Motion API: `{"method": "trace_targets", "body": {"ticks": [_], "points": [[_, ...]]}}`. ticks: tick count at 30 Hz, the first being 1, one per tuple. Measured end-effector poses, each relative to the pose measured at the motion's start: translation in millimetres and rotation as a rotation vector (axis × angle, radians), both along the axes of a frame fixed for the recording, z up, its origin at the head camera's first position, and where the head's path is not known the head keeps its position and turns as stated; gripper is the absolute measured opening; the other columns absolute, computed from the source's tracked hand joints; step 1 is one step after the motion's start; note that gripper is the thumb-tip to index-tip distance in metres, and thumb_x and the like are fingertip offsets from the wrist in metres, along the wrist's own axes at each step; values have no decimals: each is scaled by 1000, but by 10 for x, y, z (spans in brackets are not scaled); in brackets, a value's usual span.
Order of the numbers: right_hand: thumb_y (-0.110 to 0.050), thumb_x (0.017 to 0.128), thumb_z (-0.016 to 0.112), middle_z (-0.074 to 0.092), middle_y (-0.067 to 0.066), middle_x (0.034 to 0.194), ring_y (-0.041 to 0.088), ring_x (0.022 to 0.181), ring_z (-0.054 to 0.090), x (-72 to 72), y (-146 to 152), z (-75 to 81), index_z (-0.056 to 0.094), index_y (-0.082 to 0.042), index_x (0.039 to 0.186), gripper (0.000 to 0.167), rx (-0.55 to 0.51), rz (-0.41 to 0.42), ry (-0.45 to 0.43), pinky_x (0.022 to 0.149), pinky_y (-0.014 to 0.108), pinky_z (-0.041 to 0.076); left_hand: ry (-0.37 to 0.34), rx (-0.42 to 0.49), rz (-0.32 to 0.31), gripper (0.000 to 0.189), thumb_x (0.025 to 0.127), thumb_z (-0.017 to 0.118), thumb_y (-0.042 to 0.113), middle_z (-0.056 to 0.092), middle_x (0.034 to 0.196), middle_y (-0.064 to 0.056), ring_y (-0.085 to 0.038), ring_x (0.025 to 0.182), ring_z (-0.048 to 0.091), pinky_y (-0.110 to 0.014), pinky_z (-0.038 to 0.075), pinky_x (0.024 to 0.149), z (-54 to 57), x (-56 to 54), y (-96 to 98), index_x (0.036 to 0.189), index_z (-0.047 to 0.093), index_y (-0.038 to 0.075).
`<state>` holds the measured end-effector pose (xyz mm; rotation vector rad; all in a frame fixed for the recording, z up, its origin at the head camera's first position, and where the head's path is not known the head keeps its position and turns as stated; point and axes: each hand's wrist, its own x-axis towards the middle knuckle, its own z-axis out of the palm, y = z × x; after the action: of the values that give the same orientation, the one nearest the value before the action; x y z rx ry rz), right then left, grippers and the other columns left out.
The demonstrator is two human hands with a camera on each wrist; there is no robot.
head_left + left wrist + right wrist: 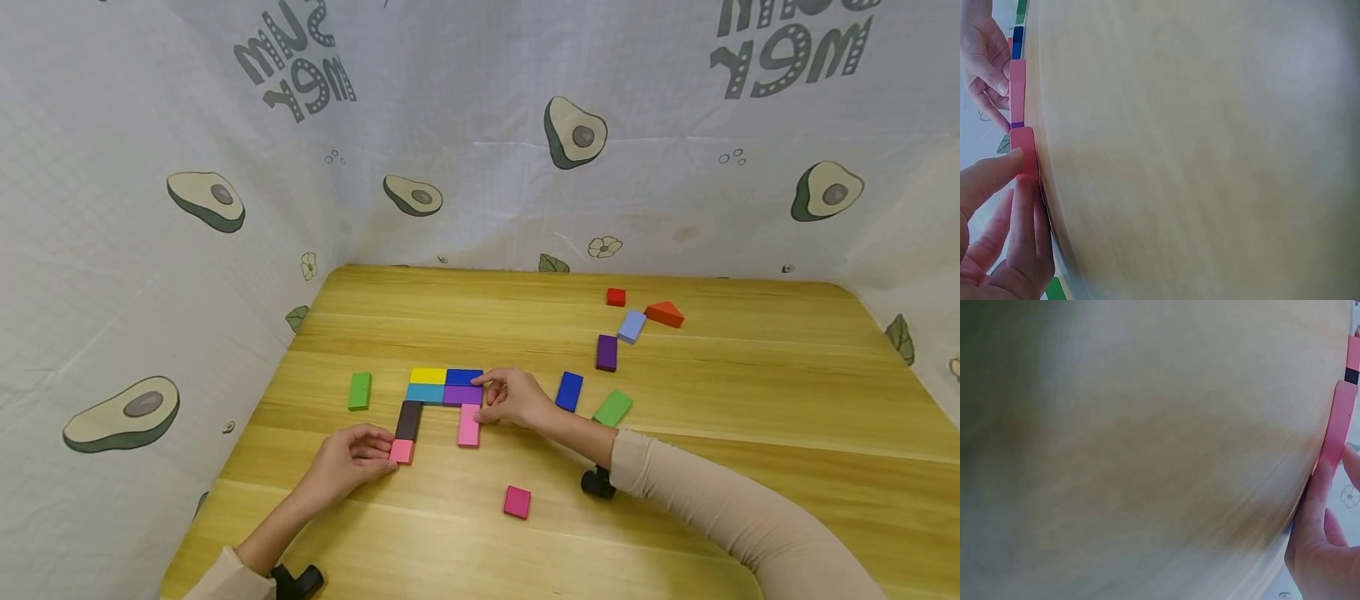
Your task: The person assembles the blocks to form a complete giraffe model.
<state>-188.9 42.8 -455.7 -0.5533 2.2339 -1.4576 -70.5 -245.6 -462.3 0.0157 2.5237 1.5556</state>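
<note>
Wooden blocks lie flat in an arch-like layout: a yellow block (428,376) and a blue block (464,377) above a light-blue block (425,393) and a purple block (462,395). A black block (408,420) forms the left leg, ending in a small salmon-pink block (402,452). My left hand (347,460) pinches that small block at its left end, thumb on its near side. The right leg is a longer pink block (468,426). My right hand (517,398) touches its right edge with the thumb, the index fingertip at the blue block's right end.
A green block (360,391) lies left of the layout, a magenta square (517,502) nearer me. To the right are another blue block (569,392), a green one (612,407), a dark purple one (607,353), a lavender one (632,326), a red piece (616,297) and an orange-red triangle (665,314).
</note>
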Motion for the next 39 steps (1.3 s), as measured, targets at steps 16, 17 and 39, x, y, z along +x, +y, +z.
{"method": "trace_targets", "body": {"ticks": [16, 17, 39], "points": [[2, 75, 85, 61, 13, 83, 15, 67, 55, -7, -26, 17, 66, 5, 123, 51, -6, 10, 9, 61, 25, 50, 56, 16, -78, 33, 88, 76, 4, 67, 113, -21, -31, 95, 69, -30, 59, 78, 71, -103, -77, 117, 65, -7], [2, 75, 85, 61, 12, 83, 15, 67, 56, -8, -24, 17, 66, 5, 123, 51, -7, 10, 10, 61, 25, 51, 57, 12, -84, 34, 88, 76, 5, 66, 114, -21, -31, 96, 69, -30, 58, 79, 71, -114, -77, 118, 65, -6], [-2, 78, 85, 61, 18, 96, 19, 77, 61, 72, 161, 5, 65, 5, 118, 46, -123, 31, -103, 64, 26, 53, 50, -41, -145, 34, 89, 74, 5, 65, 121, -23, -26, 94, 70, -24, 58, 73, 30, -198, -57, 121, 69, -4]]}}
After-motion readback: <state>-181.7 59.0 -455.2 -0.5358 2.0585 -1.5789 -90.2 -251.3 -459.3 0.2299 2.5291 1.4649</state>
